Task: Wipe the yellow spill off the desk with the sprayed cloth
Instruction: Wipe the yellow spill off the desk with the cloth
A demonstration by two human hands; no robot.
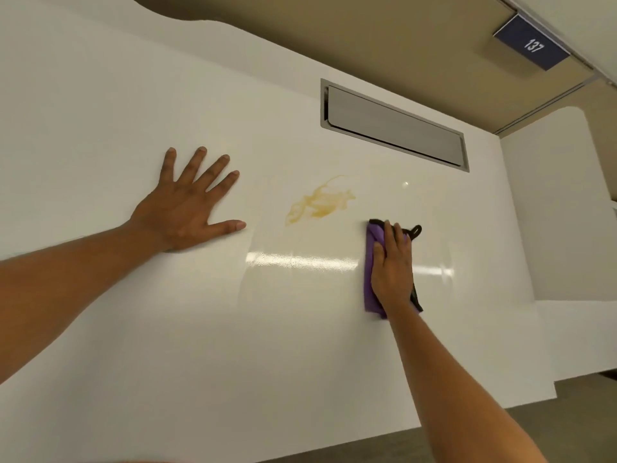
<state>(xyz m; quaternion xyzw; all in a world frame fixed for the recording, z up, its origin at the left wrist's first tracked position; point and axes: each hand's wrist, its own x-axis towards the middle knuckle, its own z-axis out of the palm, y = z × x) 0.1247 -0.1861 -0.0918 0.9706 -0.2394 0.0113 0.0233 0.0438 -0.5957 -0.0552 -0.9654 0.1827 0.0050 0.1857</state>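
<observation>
A smeared yellow spill (319, 203) lies on the glossy white desk (200, 329), near its middle. My right hand (392, 269) presses flat on a purple cloth (371, 289) with black trim, just right of and nearer than the spill, not touching it. The hand hides most of the cloth. My left hand (188, 203) rests flat on the desk with its fingers spread, to the left of the spill, and holds nothing.
A grey metal cable flap (394, 125) is set into the desk behind the spill. A blue sign reading 137 (532, 43) sits on the tan partition at the far right. A second white surface (561, 212) adjoins the desk on the right.
</observation>
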